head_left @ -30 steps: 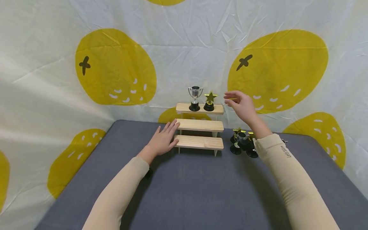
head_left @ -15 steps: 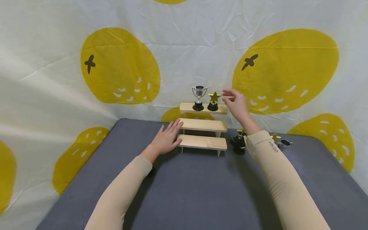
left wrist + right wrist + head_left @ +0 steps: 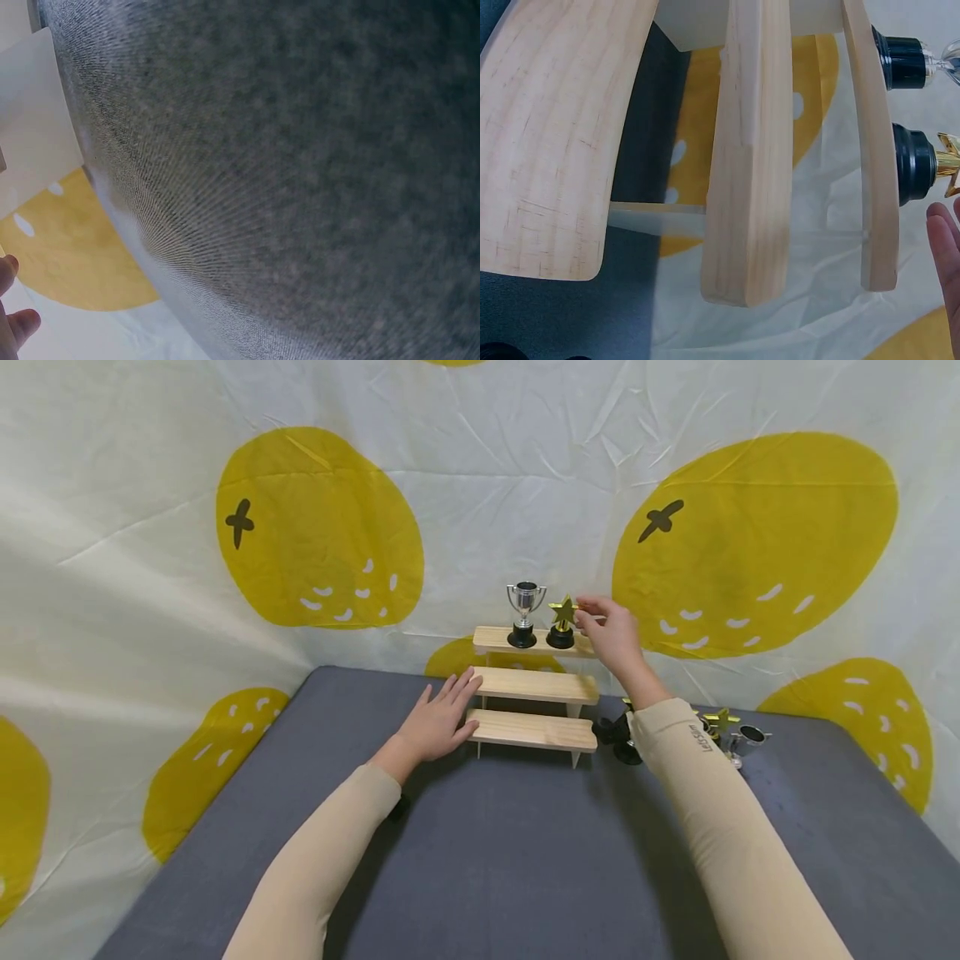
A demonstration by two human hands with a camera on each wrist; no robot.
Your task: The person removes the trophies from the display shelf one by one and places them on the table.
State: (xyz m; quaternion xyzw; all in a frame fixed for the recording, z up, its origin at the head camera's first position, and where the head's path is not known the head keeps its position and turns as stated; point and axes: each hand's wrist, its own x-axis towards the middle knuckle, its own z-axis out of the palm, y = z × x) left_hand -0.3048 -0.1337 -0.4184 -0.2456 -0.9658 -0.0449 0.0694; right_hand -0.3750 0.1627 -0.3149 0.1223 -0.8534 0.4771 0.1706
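Observation:
In the head view my left hand lies with spread fingers along the left ends of the middle and lower steps of a small wooden tiered stand. Two of its fingertips show at the edge of the left wrist view. On the top step stand a silver trophy cup with a black base and, to its right, a gold star trophy. My right hand is at the star's right side, fingers slightly bent; whether it touches the star is hard to tell. The right wrist view shows its fingertips beside the star.
Right of the stand, partly behind my right sleeve, is a cluster of trophies: a gold star, a silver cup and several black bases. A dark cloth covers the table. A patterned curtain hangs behind.
My right hand has moved left to the star trophy, from a spot apart from it. The left hand stays at the stand. The head view has shifted slightly.

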